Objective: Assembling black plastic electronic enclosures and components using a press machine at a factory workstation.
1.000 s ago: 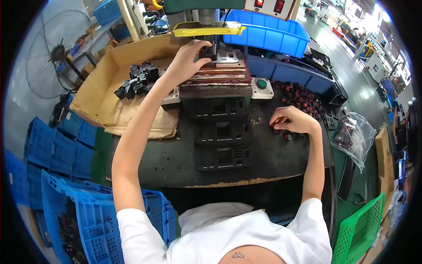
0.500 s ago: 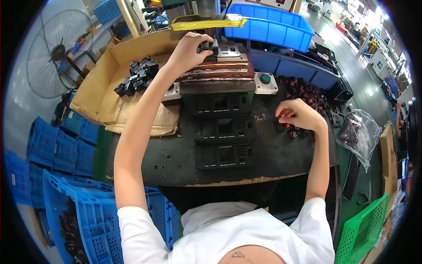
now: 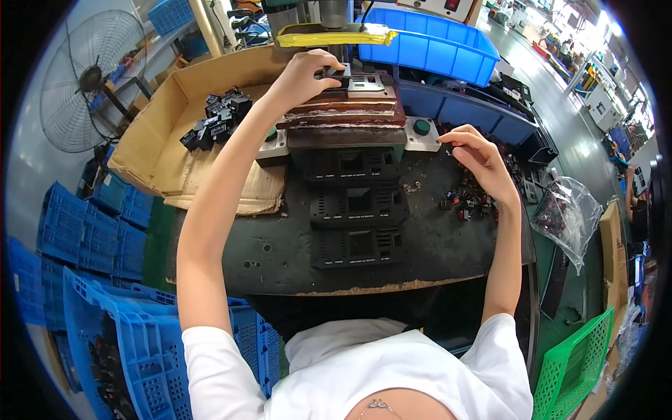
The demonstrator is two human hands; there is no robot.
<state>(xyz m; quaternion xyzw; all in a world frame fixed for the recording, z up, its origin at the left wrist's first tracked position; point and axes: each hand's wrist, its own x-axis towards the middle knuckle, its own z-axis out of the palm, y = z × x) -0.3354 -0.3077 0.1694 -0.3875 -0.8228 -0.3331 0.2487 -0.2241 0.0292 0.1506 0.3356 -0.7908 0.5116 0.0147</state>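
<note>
The left hand (image 3: 302, 75) is reaching far forward over the dark table (image 3: 280, 245) and pinching a small black part (image 3: 334, 72) at the fixture plate (image 3: 364, 84) that sits on top of the brown press block (image 3: 343, 112), just under the yellow-wrapped bar (image 3: 334, 35); its fingers are pressed together on the part, thumb to one side, the rest curled over it. Seating that part well seems to call for keeping it level and square to the plate's recess, pressing straight down rather than at a slant, and keeping the fingertips off to the part's edges, since the hand is working right below the press head. The left arm is stretching almost fully straight from the shoulder, the wrist bending slightly down. The right hand (image 3: 483, 157) is hovering over the scattered small black and red parts (image 3: 469, 203) on the right of the table, near the green button (image 3: 421, 127); its fingers are curling loosely with thumb and forefinger drawing toward each other, and I cannot tell whether anything is held between them. The right forearm is rising steeply from the elbow, the wrist cocked back. Three black slotted trays (image 3: 358, 203) are lying in a row down the table's middle, between the arms, and more black parts (image 3: 213, 119) are lying in the cardboard box (image 3: 154, 147) to the left.
</note>
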